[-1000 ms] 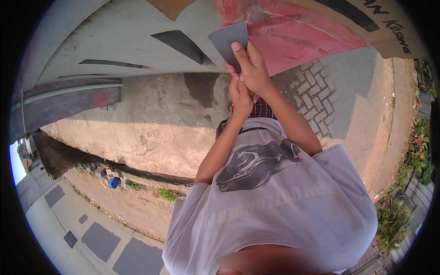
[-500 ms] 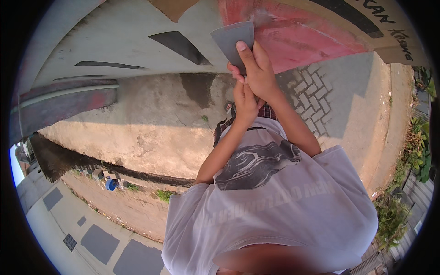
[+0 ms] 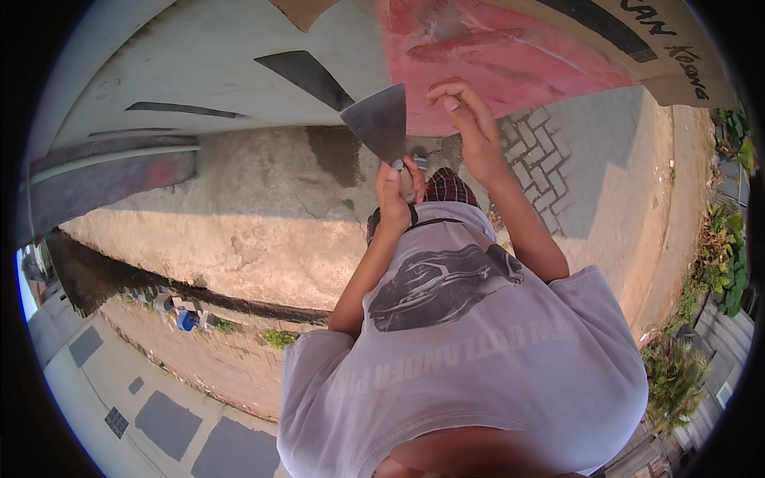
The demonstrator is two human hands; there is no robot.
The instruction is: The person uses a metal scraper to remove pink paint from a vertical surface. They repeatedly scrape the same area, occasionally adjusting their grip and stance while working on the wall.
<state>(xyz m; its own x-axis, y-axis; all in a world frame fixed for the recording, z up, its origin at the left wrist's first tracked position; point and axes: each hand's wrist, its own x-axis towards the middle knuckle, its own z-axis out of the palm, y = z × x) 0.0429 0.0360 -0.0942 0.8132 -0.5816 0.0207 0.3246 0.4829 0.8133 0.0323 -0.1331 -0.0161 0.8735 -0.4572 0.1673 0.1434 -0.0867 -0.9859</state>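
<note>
A scraper [image 3: 376,121] with a wide grey metal blade is gripped by its handle in my left hand [image 3: 394,199]. Its blade points up and away from me, toward the wall. To the right of the blade, my right hand [image 3: 472,127] is raised off the tool, its fingers apart and loosely curled, with nothing in them. Beyond both hands stands the wall, with a red painted part [image 3: 494,68] on the right and a pale grey part [image 3: 223,64] with dark patches on the left.
Brown cardboard [image 3: 681,52] with dark handwriting covers the wall's upper right. Concrete ground [image 3: 239,247] spreads to the left, bordered by a dark gutter [image 3: 223,296]. Paving bricks [image 3: 542,159] lie at right. A blue container [image 3: 186,320] stands beyond the gutter, and plants [image 3: 677,374] grow along the right edge.
My right hand has let go of the scraper and moved right, its fingers spreading. The scraper, now in my left hand alone, has come lower and closer to me.
</note>
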